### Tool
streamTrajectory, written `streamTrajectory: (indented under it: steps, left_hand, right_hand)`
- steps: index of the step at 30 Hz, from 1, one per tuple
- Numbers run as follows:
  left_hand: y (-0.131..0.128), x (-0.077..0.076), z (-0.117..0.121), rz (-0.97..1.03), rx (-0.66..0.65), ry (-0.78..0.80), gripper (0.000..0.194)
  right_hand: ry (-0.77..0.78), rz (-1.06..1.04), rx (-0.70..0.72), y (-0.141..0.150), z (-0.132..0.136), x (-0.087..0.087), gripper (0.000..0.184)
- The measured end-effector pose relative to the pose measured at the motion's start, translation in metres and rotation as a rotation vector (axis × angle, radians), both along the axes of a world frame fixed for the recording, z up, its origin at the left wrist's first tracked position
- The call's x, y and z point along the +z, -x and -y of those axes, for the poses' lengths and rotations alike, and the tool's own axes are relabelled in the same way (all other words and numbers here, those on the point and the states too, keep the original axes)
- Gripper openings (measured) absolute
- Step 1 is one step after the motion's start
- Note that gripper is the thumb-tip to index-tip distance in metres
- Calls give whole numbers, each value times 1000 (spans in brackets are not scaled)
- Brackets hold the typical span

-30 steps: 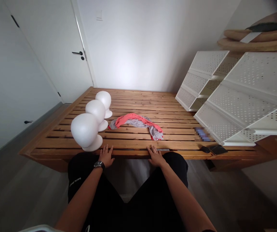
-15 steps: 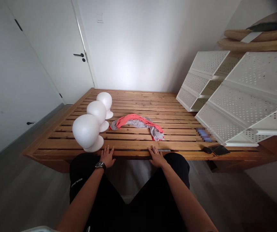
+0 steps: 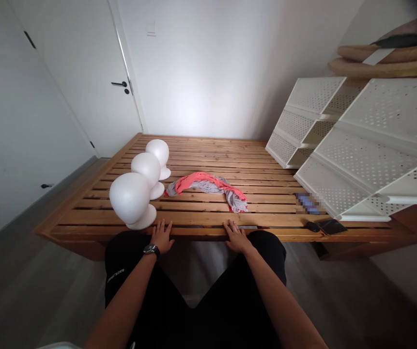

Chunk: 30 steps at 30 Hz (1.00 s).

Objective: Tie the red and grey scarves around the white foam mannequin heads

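My left hand rests on the front edge of the slatted wooden platform, fingers spread, a watch on its wrist. Beside its fingertips stands the nearest of three white mannequin heads, which line up going back along the left side. My right hand also lies open on the front edge, holding nothing. Beyond it, a coral and grey scarf lies bunched in an arc across the slats. Neither hand touches the scarf.
White perforated racks lean over the platform's right side, with tan cushions behind. A black mouse, a flat black item and a blurred bluish item lie at the front right. A white door stands at the left.
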<state>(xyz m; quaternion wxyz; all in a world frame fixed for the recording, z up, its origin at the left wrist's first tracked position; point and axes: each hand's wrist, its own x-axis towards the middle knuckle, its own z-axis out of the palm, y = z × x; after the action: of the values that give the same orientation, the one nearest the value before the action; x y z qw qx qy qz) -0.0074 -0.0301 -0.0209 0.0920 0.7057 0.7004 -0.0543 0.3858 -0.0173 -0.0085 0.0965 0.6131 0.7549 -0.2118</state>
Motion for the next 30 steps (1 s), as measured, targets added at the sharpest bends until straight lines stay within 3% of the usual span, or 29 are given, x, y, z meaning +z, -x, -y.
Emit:
streamTrajectory:
  steps: [30]
  left_hand:
    - [-1, 0, -1, 2, 3, 10, 92]
  right_hand:
    - [-2, 4, 7, -1, -2, -4, 97]
